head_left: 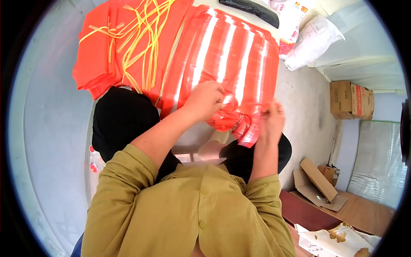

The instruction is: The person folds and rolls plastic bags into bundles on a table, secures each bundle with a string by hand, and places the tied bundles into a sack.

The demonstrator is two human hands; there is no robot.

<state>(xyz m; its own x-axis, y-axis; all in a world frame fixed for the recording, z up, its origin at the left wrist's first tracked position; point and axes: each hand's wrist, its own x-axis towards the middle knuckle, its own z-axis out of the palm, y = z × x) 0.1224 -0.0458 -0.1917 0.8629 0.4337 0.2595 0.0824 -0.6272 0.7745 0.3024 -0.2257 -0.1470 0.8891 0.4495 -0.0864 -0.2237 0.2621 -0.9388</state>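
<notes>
Olive cloth of the buttoned shirt [171,205] lies nearest the camera, the wearer's knees in black beyond it. At the left of the tabletop [272,33], a folded orange-red stack [96,64] carries loose yellow ties [147,51]; the ties look light, limp and prone to tangling, best lifted one at a time from an end. Beside it, the striped red plastic [222,55] spreads to the tabletop's right-hand edge, its bunched end [229,118] hanging over the near edge towards the lap. Its sheen suggests thin, slippery film: soft and light in single layers, weightier as a pile, apt to slide or stretch if tugged by one sheet. It would probably be surest taken at the gathered end, with all layers pinched together. The left hand [206,100] curls with its fingertips at the bunched folds, though whether they grip cannot be told. The right hand [272,120] is blurred at the right edge of the plastic, fingers bent towards the thumb; what it holds, if anything, cannot be told. A black plastic bundle [252,12] lies by the far edge. Further right, a white package [293,19] bears red and yellow printing, and the cardboard carton [352,100] has printed characters and a red panel, none of it clearly readable.
</notes>
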